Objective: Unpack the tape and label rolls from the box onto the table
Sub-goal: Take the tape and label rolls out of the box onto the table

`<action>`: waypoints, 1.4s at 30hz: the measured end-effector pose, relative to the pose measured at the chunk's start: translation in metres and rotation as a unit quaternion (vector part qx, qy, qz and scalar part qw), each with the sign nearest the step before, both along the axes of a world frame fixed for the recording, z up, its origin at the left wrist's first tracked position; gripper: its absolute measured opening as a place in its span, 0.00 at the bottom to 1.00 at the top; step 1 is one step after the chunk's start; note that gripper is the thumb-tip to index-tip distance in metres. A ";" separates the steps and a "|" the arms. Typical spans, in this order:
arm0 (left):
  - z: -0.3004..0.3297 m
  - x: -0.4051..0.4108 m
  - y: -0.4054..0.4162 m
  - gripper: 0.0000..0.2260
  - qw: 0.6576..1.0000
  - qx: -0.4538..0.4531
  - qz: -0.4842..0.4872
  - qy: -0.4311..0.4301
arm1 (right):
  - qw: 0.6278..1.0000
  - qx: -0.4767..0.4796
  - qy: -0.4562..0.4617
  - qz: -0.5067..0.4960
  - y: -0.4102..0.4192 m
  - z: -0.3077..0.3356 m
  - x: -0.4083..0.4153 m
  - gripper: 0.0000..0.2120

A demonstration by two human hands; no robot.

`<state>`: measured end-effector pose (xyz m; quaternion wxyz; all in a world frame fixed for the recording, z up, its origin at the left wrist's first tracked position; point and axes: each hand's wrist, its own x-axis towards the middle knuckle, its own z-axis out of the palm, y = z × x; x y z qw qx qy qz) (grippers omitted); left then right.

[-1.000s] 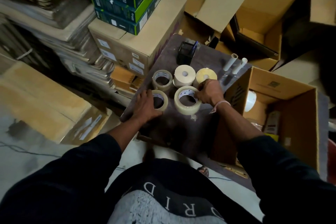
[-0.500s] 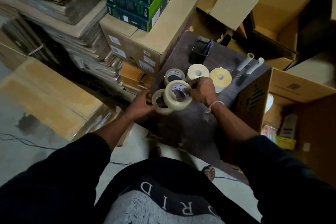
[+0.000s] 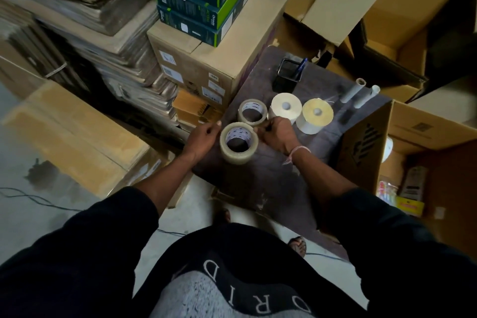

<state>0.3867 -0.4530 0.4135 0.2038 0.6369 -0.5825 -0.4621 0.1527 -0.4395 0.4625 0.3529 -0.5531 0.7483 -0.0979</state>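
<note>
On the desk (image 3: 271, 175), both hands flank the nearest tape roll stack (image 3: 238, 142): left hand (image 3: 204, 136) and right hand (image 3: 277, 134), fingers curled; whether either grip pinches it is unclear. Beyond stand another tape roll (image 3: 252, 111), two label rolls (image 3: 286, 107), a pen holder (image 3: 287, 77); the open box (image 3: 366, 142) sits right.

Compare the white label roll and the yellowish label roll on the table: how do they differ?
The white label roll is plain white on top; the yellowish label roll has a pale yellow top face above white sides. The white roll stands next to the tape roll, just beyond the right hand; the yellowish roll stands nearer the open box. Both stand on end on the table, with small cores, similar in size.
</note>
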 end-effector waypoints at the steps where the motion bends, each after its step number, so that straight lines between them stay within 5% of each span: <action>1: 0.006 -0.006 -0.003 0.19 0.999 -0.030 -0.003 -0.023 | 1.000 -0.011 0.002 -0.008 -0.001 0.002 -0.005 0.15; 7: 0.055 -0.075 -0.018 0.09 0.983 -0.181 -0.039 0.002 | 0.986 -0.117 -0.074 -0.092 0.002 0.040 -0.056 0.08; 19: 0.079 -0.240 0.014 0.10 0.968 -0.155 -0.145 0.135 | 0.901 -0.207 -0.261 -0.277 0.094 0.114 -0.235 0.15; 24: 0.093 -0.300 0.042 0.07 0.953 -0.156 -0.180 0.187 | 0.930 -0.007 -0.141 -0.338 0.137 0.067 -0.289 0.12; 26: 0.099 -0.318 0.050 0.09 0.949 -0.163 -0.194 0.189 | 0.958 0.132 -0.010 -0.256 0.154 0.044 -0.295 0.09; 27: 0.101 -0.325 0.053 0.09 0.947 -0.168 -0.199 0.188 | 0.957 0.166 0.069 -0.228 0.161 0.035 -0.296 0.17; 29: 0.103 -0.336 0.058 0.10 0.942 -0.185 -0.210 0.186 | 0.948 0.170 0.120 -0.241 0.174 0.025 -0.293 0.25; 42: 0.090 -0.341 0.063 0.13 0.951 -0.134 -0.228 0.160 | 0.940 0.194 0.199 -0.200 0.194 -0.008 -0.265 0.19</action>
